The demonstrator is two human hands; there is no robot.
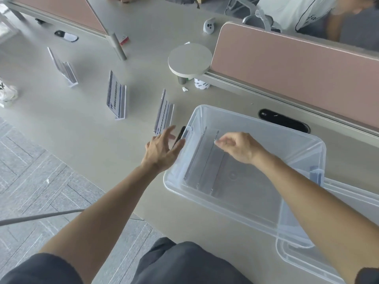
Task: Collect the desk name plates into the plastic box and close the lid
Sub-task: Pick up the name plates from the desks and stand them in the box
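A clear plastic box (256,119) stands open on the desk in front of me. Two clear name plates stand inside it at its left end; my right hand (240,148) pinches the top corner of the inner plate (209,162), and the other plate (194,154) stands just left of it. My left hand (162,148) hovers with spread fingers at the box's left rim. Three more name plates stand on the desk to the left: the nearest (164,112), a middle one (115,97), and a far one (63,68). The clear lid (303,261) lies under the box's right side.
Pink desk dividers (297,68) run behind the box. A round stand (189,58) with a paper cup (202,85) under it sits behind the plates. A cable slot (285,120) opens near the box. The desk edge and the carpeted floor are at left.
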